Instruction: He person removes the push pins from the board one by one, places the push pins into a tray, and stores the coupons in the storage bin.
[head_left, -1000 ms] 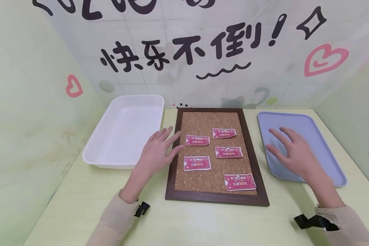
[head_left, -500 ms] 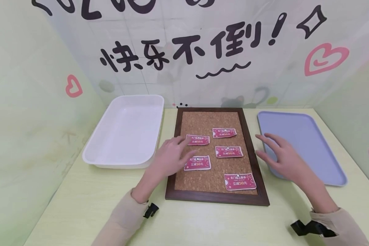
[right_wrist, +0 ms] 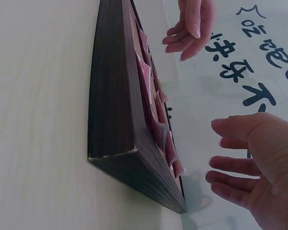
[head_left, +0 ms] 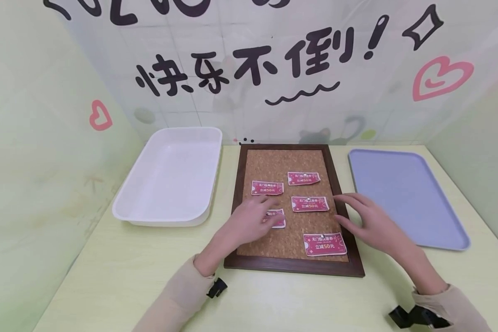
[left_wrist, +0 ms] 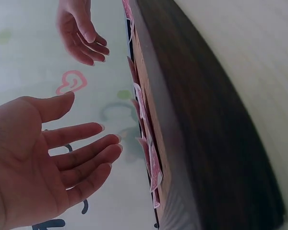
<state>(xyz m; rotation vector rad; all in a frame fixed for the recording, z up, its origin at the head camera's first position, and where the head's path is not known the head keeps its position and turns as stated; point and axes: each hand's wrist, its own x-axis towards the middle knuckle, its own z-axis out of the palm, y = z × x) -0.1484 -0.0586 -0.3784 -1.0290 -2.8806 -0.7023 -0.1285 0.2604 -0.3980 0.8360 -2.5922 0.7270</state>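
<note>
A dark-framed corkboard point(head_left: 292, 266) lies on the table with several pink coupons on it, each with a small pale pin near its top. Over the lower-left coupon point(head_left: 279, 221) hovers my left hand point(head_left: 251, 220), partly covering it; its fingers are loosely extended and hold nothing. My right hand point(head_left: 371, 224) is at the board's right edge, fingers spread, nearest the middle-right coupon point(head_left: 309, 204). The left wrist view shows air between the left hand point(left_wrist: 62, 163) and the board. Likewise, the right hand point(right_wrist: 259, 163) stands apart from the board in the right wrist view.
To the left stands a deep white tray point(head_left: 166, 216), and to the right lies a flat blue-purple tray point(head_left: 411, 198). A printed backdrop point(head_left: 232, 115) rises behind the pale table point(head_left: 274, 304). Another pink coupon point(head_left: 325, 244) sits near the board's lower-right corner.
My left hand has moved right, from beside the white tray to over the lower-left coupon. My right hand has come left, off the blue-purple tray to the board's right edge.
</note>
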